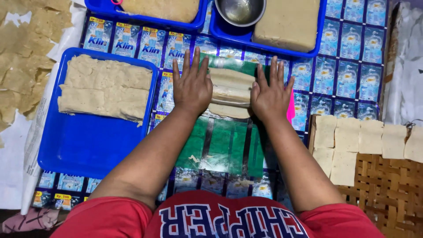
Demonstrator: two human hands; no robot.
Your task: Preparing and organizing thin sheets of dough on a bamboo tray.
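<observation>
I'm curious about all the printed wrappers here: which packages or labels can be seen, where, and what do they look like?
Sachet-strip mat: covers the work surface under the trays; rows of small blue-and-white rectangular sachets with yellow corner tags.
Green sheet: lies on the mat under both hands; glossy green with dark stripes.
Printed paper: left of the blue tray; white with grey print.

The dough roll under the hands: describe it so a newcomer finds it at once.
Start at the green sheet in the middle of the mat. At its far end lies the dough roll, pressed between the left hand and right hand. Unlike the flat slabs in blue trays, it is rolled up.
</observation>
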